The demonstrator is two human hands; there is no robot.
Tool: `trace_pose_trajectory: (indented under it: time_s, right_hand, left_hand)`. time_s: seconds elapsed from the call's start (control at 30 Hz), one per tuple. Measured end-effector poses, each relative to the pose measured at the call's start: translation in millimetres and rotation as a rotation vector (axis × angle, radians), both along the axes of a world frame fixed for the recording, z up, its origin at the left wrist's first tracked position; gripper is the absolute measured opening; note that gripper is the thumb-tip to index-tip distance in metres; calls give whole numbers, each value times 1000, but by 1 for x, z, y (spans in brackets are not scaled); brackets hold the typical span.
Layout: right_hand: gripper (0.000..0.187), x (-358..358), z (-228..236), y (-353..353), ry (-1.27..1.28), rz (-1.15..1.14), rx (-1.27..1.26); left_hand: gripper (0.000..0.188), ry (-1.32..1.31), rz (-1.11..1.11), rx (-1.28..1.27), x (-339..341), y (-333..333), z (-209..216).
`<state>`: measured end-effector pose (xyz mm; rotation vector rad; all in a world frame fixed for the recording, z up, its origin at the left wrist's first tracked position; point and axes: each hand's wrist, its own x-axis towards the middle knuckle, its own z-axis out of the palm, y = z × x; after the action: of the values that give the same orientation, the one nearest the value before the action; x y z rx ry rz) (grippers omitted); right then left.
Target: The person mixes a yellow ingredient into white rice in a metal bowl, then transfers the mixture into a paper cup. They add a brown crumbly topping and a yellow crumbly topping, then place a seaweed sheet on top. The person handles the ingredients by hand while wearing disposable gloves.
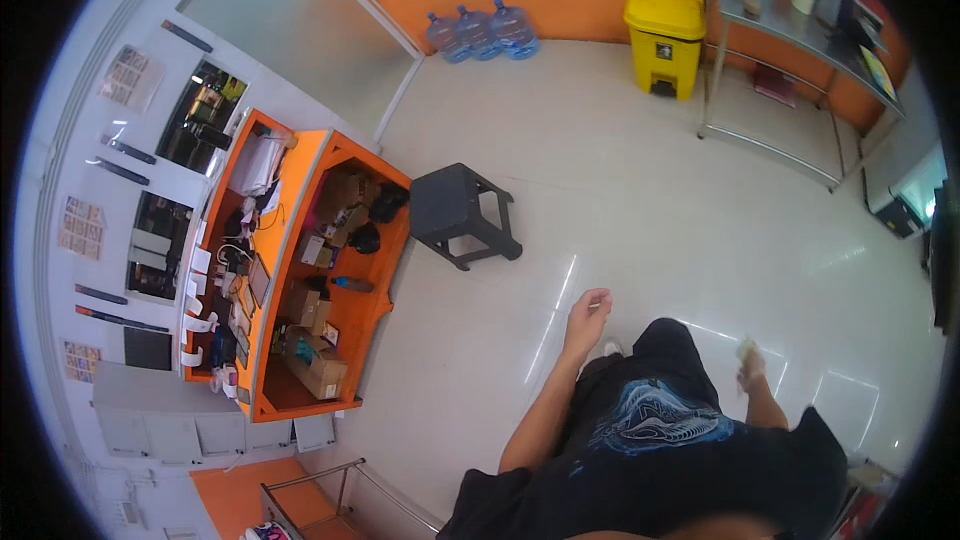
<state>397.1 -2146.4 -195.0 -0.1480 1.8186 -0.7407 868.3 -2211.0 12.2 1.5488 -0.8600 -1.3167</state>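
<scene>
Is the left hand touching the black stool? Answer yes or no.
No. The left hand hangs loosely curled over bare floor, well apart from the black stool.

Brown cardboard boxes (318,360) sit stacked on the shelves of the orange counter (375,308) at left, the largest lowest; smaller cartons (345,202) crowd the upper shelf. On the white wall beyond, sheets of paper notices (129,77) hang above and below two dark screens (158,245), their content too small to read. A black pictogram label (664,51) marks the front of the yellow pedal bin (664,15) by the far orange wall.
</scene>
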Motion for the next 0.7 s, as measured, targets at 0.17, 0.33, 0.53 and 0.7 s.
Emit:
trace_pose_trajectory:
  time_s: [0.17, 0.33, 0.53, 0.7]
  right_hand:
    - [37, -10, -64, -13, -202, -207, -176]
    - [39, -7, -86, -191, -203, -101, 180]
    - [42, 13, -92, -546, -119, 185, 74]
    - [48, 96, -67, -865, -206, 462, -778]
  left_hand:
    - [38, -492, -201, 123, 74, -144, -140]
    - [46, -778, -405, 983, 120, -200, -238]
    - [46, -475, -112, 648, 74, -343, -256]
    - [36, 292, 151, 191, 80, -451, -312]
